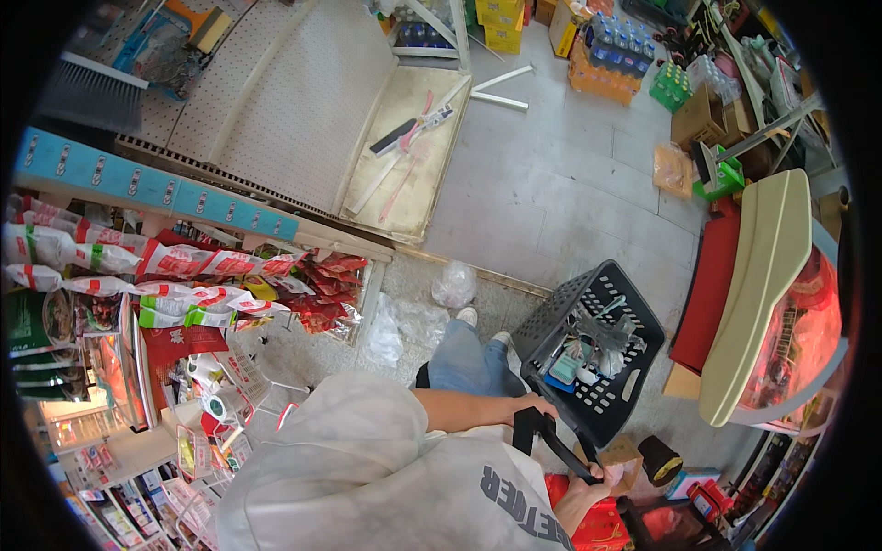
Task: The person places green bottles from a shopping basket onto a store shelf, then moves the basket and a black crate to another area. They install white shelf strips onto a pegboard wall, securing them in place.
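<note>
A dark grey perforated plastic shopping basket (530,330) hangs tilted at the right of my legs, its opening towards me. Its black handle (565,451) reaches back to my body. My left hand (534,406) is closed around the handle's left end, and my right hand (591,482) grips its lower right end. Inside the basket lie a light green plastic item (566,367), a blue item, white pieces and things in clear plastic wrap (606,330). Exactly what some of these are cannot be told.
A pegboard shelf (296,103) holds brushes, with loose strips on its base panel (386,138). Clear plastic bags (406,320) lie by my feet. Hanging snack packets (186,262) line the left. Drink packs (610,58) stand at the back right; a cream-framed display case (758,296) stands right.
</note>
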Tool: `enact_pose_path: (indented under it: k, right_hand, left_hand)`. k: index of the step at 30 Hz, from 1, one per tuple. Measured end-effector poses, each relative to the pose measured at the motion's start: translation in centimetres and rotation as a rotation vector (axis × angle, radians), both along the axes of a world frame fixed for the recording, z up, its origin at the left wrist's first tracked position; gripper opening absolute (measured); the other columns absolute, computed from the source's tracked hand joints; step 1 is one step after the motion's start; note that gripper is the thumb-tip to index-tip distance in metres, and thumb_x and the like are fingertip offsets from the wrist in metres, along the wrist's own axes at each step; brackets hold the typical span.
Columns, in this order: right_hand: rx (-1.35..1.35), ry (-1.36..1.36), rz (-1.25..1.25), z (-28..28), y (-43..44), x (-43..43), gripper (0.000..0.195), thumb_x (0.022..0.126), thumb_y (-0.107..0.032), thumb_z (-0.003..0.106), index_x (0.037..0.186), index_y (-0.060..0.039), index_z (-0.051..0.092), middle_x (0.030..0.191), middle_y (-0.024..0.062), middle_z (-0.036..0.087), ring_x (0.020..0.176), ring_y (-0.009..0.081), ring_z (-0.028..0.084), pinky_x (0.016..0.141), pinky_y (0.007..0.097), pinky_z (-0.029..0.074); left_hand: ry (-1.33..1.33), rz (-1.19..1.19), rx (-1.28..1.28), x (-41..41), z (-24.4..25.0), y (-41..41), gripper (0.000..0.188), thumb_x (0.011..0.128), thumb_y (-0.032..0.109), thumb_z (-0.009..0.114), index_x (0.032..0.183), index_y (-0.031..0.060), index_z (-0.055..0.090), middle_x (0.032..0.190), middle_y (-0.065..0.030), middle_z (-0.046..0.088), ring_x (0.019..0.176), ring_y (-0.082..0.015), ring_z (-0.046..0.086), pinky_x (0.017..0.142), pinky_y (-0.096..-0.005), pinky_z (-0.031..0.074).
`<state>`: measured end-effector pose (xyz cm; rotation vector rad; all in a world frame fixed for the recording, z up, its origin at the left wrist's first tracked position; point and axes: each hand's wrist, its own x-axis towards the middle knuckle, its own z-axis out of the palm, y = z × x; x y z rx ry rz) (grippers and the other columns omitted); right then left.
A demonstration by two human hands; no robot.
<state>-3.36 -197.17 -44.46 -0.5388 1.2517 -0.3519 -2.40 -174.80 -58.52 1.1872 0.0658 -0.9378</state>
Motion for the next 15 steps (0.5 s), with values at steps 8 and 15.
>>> enact_pose_path:
  k: [8, 15]
  right_hand:
    - [-0.037, -0.102, 0.132, 0.7, 0.2, 2.8, 0.022, 0.077, -0.004, 0.053, 0.064, -0.0122, 0.037, 0.057, 0.0024, 0.039, 0.051, 0.0185, 0.043, 0.051, 0.0289, 0.042]
    - [-0.062, -0.085, 0.164, 3.5, 2.9, 8.8, 0.021, 0.078, -0.002, 0.056, 0.067, -0.0099, 0.039, 0.060, 0.0011, 0.037, 0.051, 0.0159, 0.039, 0.048, 0.0267, 0.037]
  left_hand:
    - [-0.383, 0.016, 0.123, 1.0, 0.4, 1.2, 0.031, 0.088, 0.014, 0.063, 0.118, 0.0096, 0.066, 0.093, -0.0032, 0.069, 0.081, -0.0132, 0.063, 0.072, -0.0276, 0.050]
    - [-0.440, 0.134, 0.122, 2.7, 3.6, 3.2, 0.036, 0.089, 0.015, 0.063, 0.124, 0.0122, 0.065, 0.100, -0.0089, 0.071, 0.085, -0.0201, 0.067, 0.075, -0.0298, 0.051]
